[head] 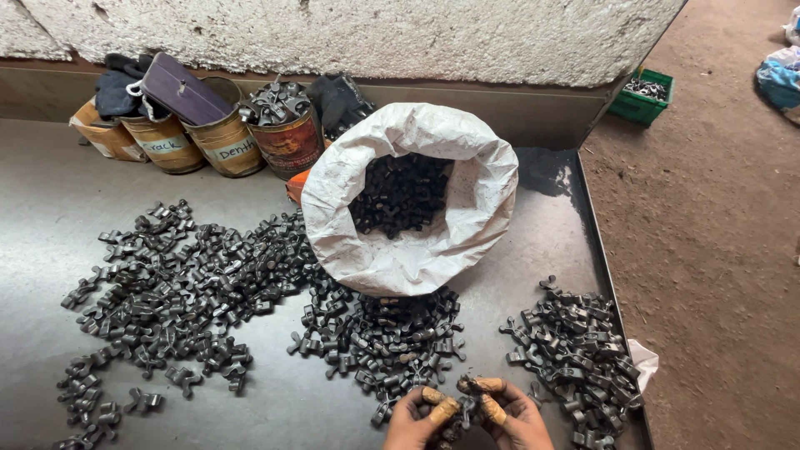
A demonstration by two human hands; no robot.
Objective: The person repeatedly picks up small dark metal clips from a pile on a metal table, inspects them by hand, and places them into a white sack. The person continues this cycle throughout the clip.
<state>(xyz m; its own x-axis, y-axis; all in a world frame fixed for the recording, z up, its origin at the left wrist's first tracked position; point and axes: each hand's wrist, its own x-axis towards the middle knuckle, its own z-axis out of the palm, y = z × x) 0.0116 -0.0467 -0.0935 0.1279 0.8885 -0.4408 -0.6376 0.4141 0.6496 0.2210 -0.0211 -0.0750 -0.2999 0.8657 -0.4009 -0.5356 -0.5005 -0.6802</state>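
Between both hands (pixel 467 412), a metal part (pixel 465 408) lies crosswise.

Dark grey metal parts (pixel 192 275), white woven sack (pixel 400 208), dull grey worktop (pixel 50 200), green crate (pixel 642 98), tan-taped fingertips (pixel 442 408), reddish-brown floor (pixel 708 250).

one white sack (pixel 400 250), four tins (pixel 225 137), one green crate (pixel 640 104)

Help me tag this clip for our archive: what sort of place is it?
Probably a small metal-parts workshop, at a sorting bench. Heaps of dark forged parts cover a steel table, a white sack holds more, and tins stand along the wall. Both hands hold a part together.
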